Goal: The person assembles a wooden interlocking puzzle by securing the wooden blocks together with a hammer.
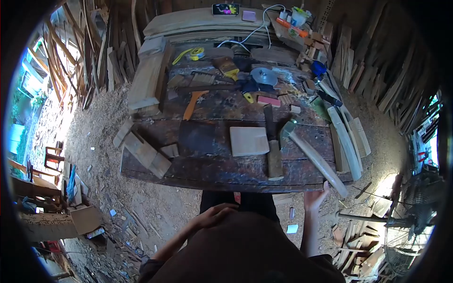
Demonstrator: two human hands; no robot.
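My left hand (pixel 218 215) lies against my lap and the lower edge of my dark shirt, fingers stretched out, holding nothing. My right hand (pixel 315 199) is at the front edge of the workbench (pixel 222 179), a raised finger at the edge, near the end of a hammer's (pixel 314 155) wooden handle; nothing shows in it. The hammer lies slanted, its handle overhanging the edge. To its left lie a wooden-handled chisel (pixel 274 160) and a square pale wooden block (pixel 248 141). A dark flat sheet (pixel 197 137) lies further left.
Wood pieces lie on the bench's left (pixel 144 150) and right (pixel 347 141) sides. Further back are a yellow tape measure (pixel 196 54), a brush (pixel 229 70), a grey disc (pixel 264 76) and a phone (pixel 225 9). A fan (pixel 408 226) stands at right.
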